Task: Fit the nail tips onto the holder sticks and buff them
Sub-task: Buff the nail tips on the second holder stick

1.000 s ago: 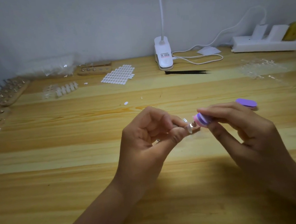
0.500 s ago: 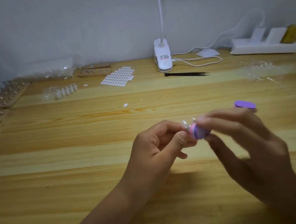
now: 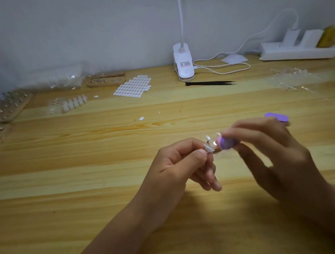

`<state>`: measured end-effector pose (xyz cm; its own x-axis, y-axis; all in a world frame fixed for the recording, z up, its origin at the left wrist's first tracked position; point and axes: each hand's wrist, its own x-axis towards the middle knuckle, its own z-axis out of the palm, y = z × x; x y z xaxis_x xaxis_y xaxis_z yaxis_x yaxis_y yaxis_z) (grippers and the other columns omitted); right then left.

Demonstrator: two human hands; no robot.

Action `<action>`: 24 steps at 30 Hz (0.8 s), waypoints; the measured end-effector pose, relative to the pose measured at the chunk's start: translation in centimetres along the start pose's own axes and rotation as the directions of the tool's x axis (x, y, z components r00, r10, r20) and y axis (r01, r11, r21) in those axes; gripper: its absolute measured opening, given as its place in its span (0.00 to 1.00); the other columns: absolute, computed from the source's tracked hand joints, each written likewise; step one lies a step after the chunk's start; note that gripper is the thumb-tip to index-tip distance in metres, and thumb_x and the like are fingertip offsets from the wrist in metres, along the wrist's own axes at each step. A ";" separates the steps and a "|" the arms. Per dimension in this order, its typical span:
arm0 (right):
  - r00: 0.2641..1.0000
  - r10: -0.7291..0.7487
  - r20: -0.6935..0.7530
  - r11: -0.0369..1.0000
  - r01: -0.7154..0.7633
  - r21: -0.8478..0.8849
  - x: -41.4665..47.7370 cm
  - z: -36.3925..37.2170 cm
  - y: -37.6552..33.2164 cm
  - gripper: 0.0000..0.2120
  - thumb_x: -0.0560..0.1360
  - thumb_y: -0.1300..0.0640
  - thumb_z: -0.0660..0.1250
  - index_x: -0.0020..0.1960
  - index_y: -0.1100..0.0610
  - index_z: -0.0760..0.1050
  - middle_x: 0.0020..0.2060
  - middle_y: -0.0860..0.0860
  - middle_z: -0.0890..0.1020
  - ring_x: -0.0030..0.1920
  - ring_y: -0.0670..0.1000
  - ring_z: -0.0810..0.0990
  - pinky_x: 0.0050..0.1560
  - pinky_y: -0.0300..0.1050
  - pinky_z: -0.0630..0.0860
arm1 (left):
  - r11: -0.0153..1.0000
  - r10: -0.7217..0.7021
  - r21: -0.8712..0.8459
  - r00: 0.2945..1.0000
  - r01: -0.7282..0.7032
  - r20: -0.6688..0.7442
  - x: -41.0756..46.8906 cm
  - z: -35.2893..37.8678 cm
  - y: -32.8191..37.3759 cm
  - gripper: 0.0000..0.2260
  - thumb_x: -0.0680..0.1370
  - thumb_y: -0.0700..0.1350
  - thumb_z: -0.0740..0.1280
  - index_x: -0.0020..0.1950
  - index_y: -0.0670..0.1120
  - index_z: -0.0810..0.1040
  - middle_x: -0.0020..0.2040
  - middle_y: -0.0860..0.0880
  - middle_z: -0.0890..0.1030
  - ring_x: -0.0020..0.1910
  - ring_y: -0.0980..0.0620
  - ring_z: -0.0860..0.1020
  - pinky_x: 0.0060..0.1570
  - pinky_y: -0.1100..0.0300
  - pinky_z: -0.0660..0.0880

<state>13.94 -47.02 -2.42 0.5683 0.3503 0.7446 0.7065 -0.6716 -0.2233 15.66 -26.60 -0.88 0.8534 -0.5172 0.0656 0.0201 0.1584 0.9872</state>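
My left hand [image 3: 179, 167] pinches a small holder stick with a clear nail tip [image 3: 208, 147] on its top, held above the wooden table [image 3: 87, 197]. My right hand [image 3: 275, 157] grips a purple and pink buffer block [image 3: 225, 143] by its middle, with one end against the nail tip and the other purple end [image 3: 277, 117] sticking out past my fingers. Most of the stick is hidden inside my left fingers. The right hand is blurred.
Wooden racks of holder sticks [image 3: 5, 108] line the far left edge. A strip of nail tips [image 3: 71, 104], a sheet of adhesive tabs [image 3: 133, 86], black tweezers [image 3: 211, 83], a white clip lamp [image 3: 183, 63], loose clear tips [image 3: 292, 80] and a power strip [image 3: 299, 51] lie at the back.
Both hands have shifted a little to the right and down. The buffer has slid back and forth over the nail tip, and my left lower fingers have uncurled.
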 end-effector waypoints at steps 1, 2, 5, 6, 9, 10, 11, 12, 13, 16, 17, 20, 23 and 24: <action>0.999 0.030 -0.031 0.999 -0.030 0.017 0.1 -0.2 0.1 0.14 0.79 0.67 0.64 0.63 0.60 0.74 0.55 0.52 0.78 0.56 0.51 0.78 0.57 0.48 0.76 | 1.000 0.001 0.011 1.000 -0.001 0.009 0.1 0.0 0.0 0.08 0.78 0.40 0.60 0.43 0.41 0.76 0.31 0.46 0.76 0.32 0.47 0.80 0.36 0.56 0.76; 0.998 0.039 -0.059 0.998 -0.035 0.052 0.2 -0.2 -0.1 0.14 0.78 0.67 0.64 0.63 0.60 0.75 0.55 0.53 0.79 0.56 0.51 0.79 0.57 0.49 0.76 | 1.000 0.003 0.024 1.000 -0.004 0.019 0.1 -0.1 0.0 0.08 0.79 0.40 0.59 0.43 0.40 0.76 0.32 0.46 0.76 0.32 0.47 0.80 0.35 0.56 0.76; 0.998 -0.054 -0.045 0.993 0.058 0.105 -0.4 0.1 -1.7 0.15 0.78 0.69 0.65 0.64 0.60 0.76 0.57 0.55 0.79 0.59 0.53 0.78 0.61 0.46 0.73 | 0.999 0.010 0.053 0.999 -0.013 0.043 0.0 0.2 -0.2 0.09 0.79 0.40 0.60 0.44 0.39 0.77 0.33 0.45 0.75 0.32 0.49 0.80 0.36 0.55 0.76; 0.996 -0.092 -0.014 0.992 0.093 0.083 -0.6 0.2 -1.7 0.16 0.78 0.69 0.65 0.65 0.60 0.76 0.58 0.55 0.79 0.60 0.53 0.78 0.63 0.45 0.72 | 0.998 0.012 0.058 0.999 -0.015 0.050 0.0 0.2 -0.1 0.09 0.79 0.40 0.60 0.44 0.40 0.78 0.33 0.45 0.75 0.31 0.49 0.79 0.36 0.55 0.77; 0.998 -0.064 0.025 0.998 0.064 -0.015 -0.2 0.0 -0.1 0.16 0.79 0.68 0.64 0.65 0.60 0.75 0.57 0.53 0.77 0.59 0.51 0.77 0.64 0.42 0.72 | 0.999 0.005 0.044 0.999 -0.007 0.037 0.0 0.0 0.0 0.09 0.79 0.41 0.59 0.43 0.42 0.77 0.31 0.48 0.74 0.31 0.49 0.78 0.36 0.59 0.76; 1.000 -0.028 0.011 0.999 0.028 -0.025 -0.1 -0.1 0.2 0.16 0.79 0.67 0.64 0.65 0.60 0.74 0.57 0.53 0.76 0.58 0.52 0.77 0.63 0.42 0.73 | 0.999 0.001 0.041 0.999 -0.002 0.034 0.0 -0.1 0.0 0.09 0.79 0.41 0.59 0.42 0.43 0.76 0.31 0.49 0.73 0.30 0.49 0.78 0.36 0.60 0.76; 1.000 -0.005 -0.013 1.000 0.005 -0.012 0.1 -0.2 0.2 0.14 0.79 0.66 0.64 0.64 0.61 0.74 0.56 0.52 0.77 0.57 0.52 0.78 0.62 0.43 0.74 | 0.999 -0.002 0.043 0.999 0.000 0.035 0.1 -0.1 0.0 0.09 0.80 0.41 0.59 0.42 0.44 0.76 0.31 0.49 0.73 0.31 0.49 0.78 0.36 0.59 0.76; 0.999 -0.001 -0.037 1.000 0.002 0.019 0.1 -0.3 -0.1 0.13 0.79 0.66 0.65 0.63 0.62 0.74 0.56 0.52 0.78 0.57 0.52 0.79 0.61 0.44 0.74 | 0.999 -0.003 0.047 0.999 0.001 0.039 0.1 -0.1 0.0 0.09 0.80 0.41 0.59 0.42 0.44 0.76 0.32 0.49 0.73 0.31 0.49 0.78 0.36 0.59 0.76; 0.999 -0.016 -0.047 0.998 0.018 0.054 0.0 -0.2 -0.6 0.12 0.79 0.66 0.66 0.63 0.62 0.75 0.56 0.53 0.79 0.57 0.52 0.79 0.60 0.45 0.74 | 0.999 -0.003 0.051 0.999 0.001 0.045 0.1 0.0 -0.2 0.09 0.80 0.42 0.59 0.43 0.44 0.77 0.32 0.48 0.74 0.31 0.49 0.78 0.36 0.59 0.76; 0.993 -0.117 -0.005 0.992 0.117 0.046 -0.5 0.2 -1.4 0.14 0.78 0.69 0.67 0.63 0.62 0.77 0.56 0.55 0.80 0.58 0.52 0.79 0.62 0.43 0.72 | 0.999 -0.005 0.044 0.997 0.002 0.072 0.0 0.1 -0.3 0.10 0.80 0.42 0.59 0.43 0.45 0.79 0.33 0.47 0.73 0.30 0.50 0.77 0.34 0.59 0.76; 0.992 -0.122 0.011 0.992 0.122 0.019 -0.4 0.1 -0.9 0.15 0.78 0.69 0.67 0.64 0.62 0.77 0.56 0.55 0.79 0.58 0.52 0.78 0.62 0.43 0.73 | 0.999 -0.003 0.039 0.997 0.000 0.076 0.0 0.0 -0.2 0.10 0.80 0.42 0.59 0.42 0.45 0.78 0.32 0.48 0.73 0.29 0.50 0.77 0.34 0.60 0.75; 1.000 0.009 -0.019 1.000 -0.009 -0.004 0.1 -0.5 0.6 0.14 0.79 0.66 0.65 0.63 0.62 0.75 0.55 0.54 0.79 0.56 0.50 0.78 0.58 0.47 0.77 | 0.996 0.034 0.084 0.999 -0.037 0.040 0.0 -0.4 -0.2 0.10 0.80 0.41 0.60 0.42 0.45 0.78 0.31 0.51 0.74 0.30 0.51 0.78 0.35 0.62 0.75; 0.997 0.063 -0.043 0.992 -0.058 0.110 0.2 -0.4 0.0 0.14 0.79 0.65 0.64 0.64 0.60 0.74 0.57 0.51 0.79 0.58 0.49 0.79 0.58 0.46 0.77 | 0.920 0.171 0.364 0.985 -0.149 -0.030 0.0 -0.4 -0.6 0.07 0.80 0.43 0.64 0.45 0.46 0.81 0.34 0.53 0.79 0.34 0.55 0.80 0.36 0.61 0.76; 0.999 0.029 -0.013 0.992 -0.027 0.124 0.0 -0.2 -0.4 0.15 0.79 0.66 0.64 0.65 0.61 0.74 0.57 0.53 0.79 0.58 0.50 0.79 0.58 0.45 0.77 | 0.878 0.213 0.444 0.977 -0.178 -0.030 -0.1 -0.3 -0.6 0.06 0.80 0.44 0.65 0.48 0.46 0.81 0.37 0.53 0.80 0.36 0.54 0.81 0.36 0.62 0.76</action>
<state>13.61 -46.89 -2.23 0.5829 0.3218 0.7461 0.7376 -0.5947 -0.3198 15.73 -26.36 -1.55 0.8532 -0.4463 0.2699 -0.3655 -0.1424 0.9199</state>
